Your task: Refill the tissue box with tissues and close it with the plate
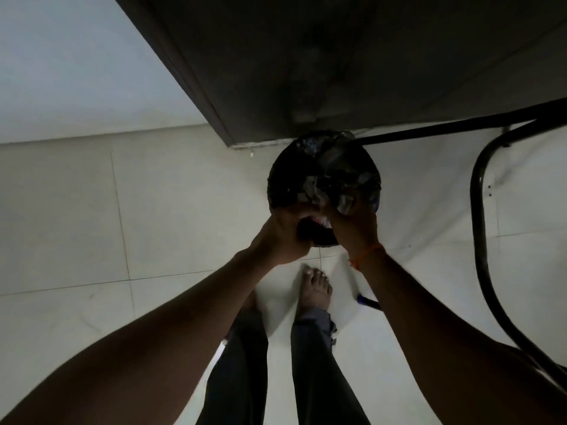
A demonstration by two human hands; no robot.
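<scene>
I am looking straight down in dim light at a round black bin (285, 179) lined with a crumpled black bag, standing on the floor. Both hands meet over its near rim. My left hand (283, 231) is curled tight around a dark piece of crumpled plastic wrapper (343, 205). My right hand (352, 223), which has an orange thread at the wrist, grips the wrapper's shiny grey part. A small white and pink scrap (323, 222) shows between the hands. No tissue box, tissues or plate are in view.
A dark cabinet side (337, 56) rises behind the bin. A black metal tube frame (481, 240) curves down the right side. My bare foot (316, 289) stands on pale floor tiles (76, 225). A small blue and black object (368, 302) lies by my right arm.
</scene>
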